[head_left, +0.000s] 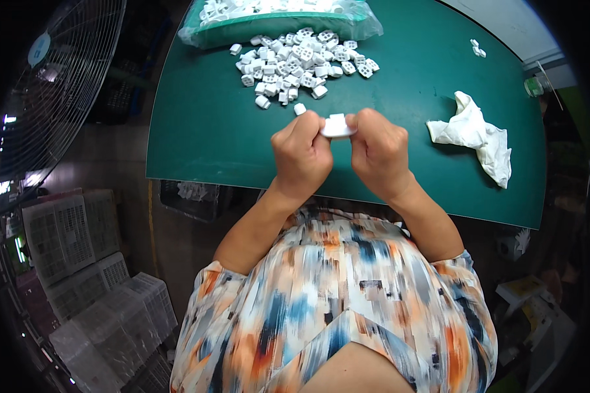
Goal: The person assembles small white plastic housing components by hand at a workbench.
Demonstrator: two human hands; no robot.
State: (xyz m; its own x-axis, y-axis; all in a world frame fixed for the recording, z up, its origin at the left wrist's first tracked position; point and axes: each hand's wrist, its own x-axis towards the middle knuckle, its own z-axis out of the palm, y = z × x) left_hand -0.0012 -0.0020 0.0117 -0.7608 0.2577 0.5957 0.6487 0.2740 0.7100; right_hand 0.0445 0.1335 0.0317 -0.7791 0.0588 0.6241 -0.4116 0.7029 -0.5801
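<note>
Between my two hands is a small white plastic part (337, 126), held up over the near half of the green table (216, 141). My left hand (303, 152) pinches its left end, and my right hand (381, 152) pinches its right end, both with fingers curled in. Just beyond my left hand lies a single white piece (299, 109). Farther back is a loose heap of small white plastic pieces (298, 62), several showing square openings. Behind the heap stands a green tray (275, 29) lined with clear plastic and filled with white parts.
A crumpled white cloth (475, 134) lies on the table's right side. Several small white pieces (478, 49) sit at the far right. On the left stand a large fan (59, 78) and stacked plastic crates (105, 321). A dark bin (193, 196) is below the table's near edge.
</note>
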